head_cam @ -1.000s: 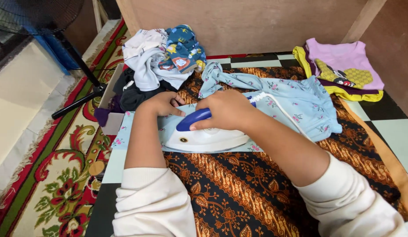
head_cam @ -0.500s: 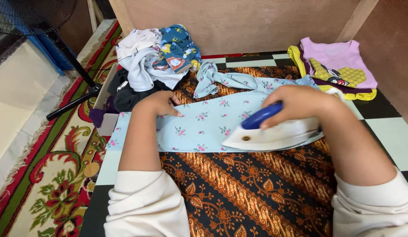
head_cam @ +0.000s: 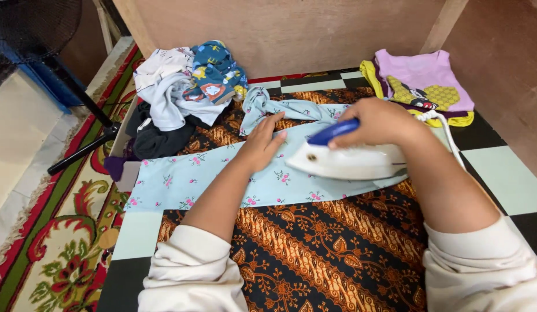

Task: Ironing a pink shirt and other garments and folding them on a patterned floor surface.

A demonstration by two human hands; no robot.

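While the iron glides, fingers sit very close to its hot tip.
Nearest, the brown patterned cloth [head_cam: 314,254] covers the floor. On it lies the light blue flowered garment [head_cam: 222,173]. The left hand [head_cam: 261,144] lies flat and open on it, just beside the white iron [head_cam: 349,160], whose blue handle the right hand [head_cam: 379,122] grips tight. A slip could burn those fingers. Farther back, the clothes pile [head_cam: 181,86] waits.

Iron [head_cam: 352,160] on garment [head_cam: 222,173] atop patterned cloth [head_cam: 320,254]; clothes heap [head_cam: 181,86] behind-left, folded shirts [head_cam: 421,84] behind-right.
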